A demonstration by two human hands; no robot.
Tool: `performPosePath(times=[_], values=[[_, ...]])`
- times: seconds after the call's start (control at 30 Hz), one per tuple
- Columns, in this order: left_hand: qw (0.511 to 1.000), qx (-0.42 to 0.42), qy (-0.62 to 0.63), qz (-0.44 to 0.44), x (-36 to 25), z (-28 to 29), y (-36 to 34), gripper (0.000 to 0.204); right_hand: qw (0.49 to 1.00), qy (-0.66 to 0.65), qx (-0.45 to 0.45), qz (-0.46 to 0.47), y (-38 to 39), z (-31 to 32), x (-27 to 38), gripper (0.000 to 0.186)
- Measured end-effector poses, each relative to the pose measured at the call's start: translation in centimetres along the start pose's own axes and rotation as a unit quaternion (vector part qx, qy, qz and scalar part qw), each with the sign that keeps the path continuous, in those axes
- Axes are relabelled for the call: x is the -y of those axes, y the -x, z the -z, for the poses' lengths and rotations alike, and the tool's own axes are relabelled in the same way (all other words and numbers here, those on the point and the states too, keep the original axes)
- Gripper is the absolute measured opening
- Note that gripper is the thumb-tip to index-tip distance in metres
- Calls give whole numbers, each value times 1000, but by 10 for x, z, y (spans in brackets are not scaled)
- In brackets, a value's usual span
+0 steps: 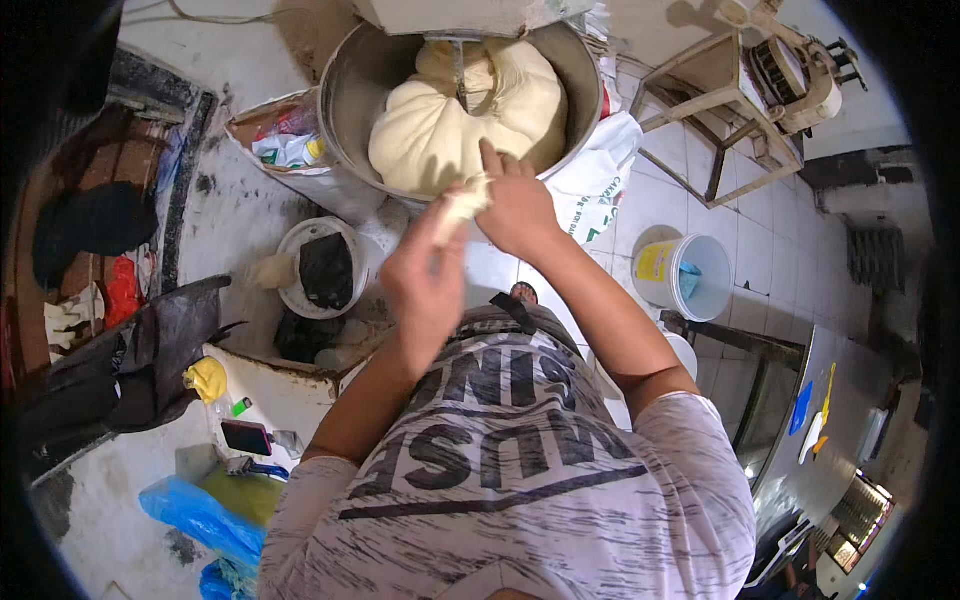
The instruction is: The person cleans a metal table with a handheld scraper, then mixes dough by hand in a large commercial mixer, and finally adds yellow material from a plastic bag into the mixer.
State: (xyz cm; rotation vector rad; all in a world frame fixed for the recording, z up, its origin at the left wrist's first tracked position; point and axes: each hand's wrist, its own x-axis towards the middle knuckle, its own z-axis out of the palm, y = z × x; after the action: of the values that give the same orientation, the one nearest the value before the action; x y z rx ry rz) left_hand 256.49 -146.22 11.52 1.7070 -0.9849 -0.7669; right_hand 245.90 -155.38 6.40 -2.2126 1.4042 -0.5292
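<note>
A large pale mass of dough [430,130] fills much of the metal mixing bowl [345,90] at the top of the view, folded around a metal mixer hook [460,75]. At the bowl's near rim, my left hand [425,280], somewhat blurred, has its fingers closed on a small strip of dough [462,210]. The strip's other end touches my right hand [520,205], just to the right of it. The fingers of my right hand are stretched toward the bowl and partly apart, and the dough lies against their left side.
Left of the bowl stand an open sack [330,185] of wrappers and a white bucket [300,260] with a black bag in it. A white bucket [705,280] lies at right, below a metal-framed machine [720,120]. A metal table [850,390] stands at far right.
</note>
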Motion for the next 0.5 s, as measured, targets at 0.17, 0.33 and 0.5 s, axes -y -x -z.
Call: performPosePath(times=[0.17, 0.33, 0.5], values=[[877, 80, -144, -453, 24, 18, -21, 27, 959, 8, 174, 225, 3, 5, 21, 45], [995, 10, -7, -95, 53, 51, -19, 13, 961, -207, 182, 25, 10, 27, 10, 45], [989, 20, 141, -39, 63, 45, -13, 19, 952, -288, -79, 68, 18, 7, 51, 41]])
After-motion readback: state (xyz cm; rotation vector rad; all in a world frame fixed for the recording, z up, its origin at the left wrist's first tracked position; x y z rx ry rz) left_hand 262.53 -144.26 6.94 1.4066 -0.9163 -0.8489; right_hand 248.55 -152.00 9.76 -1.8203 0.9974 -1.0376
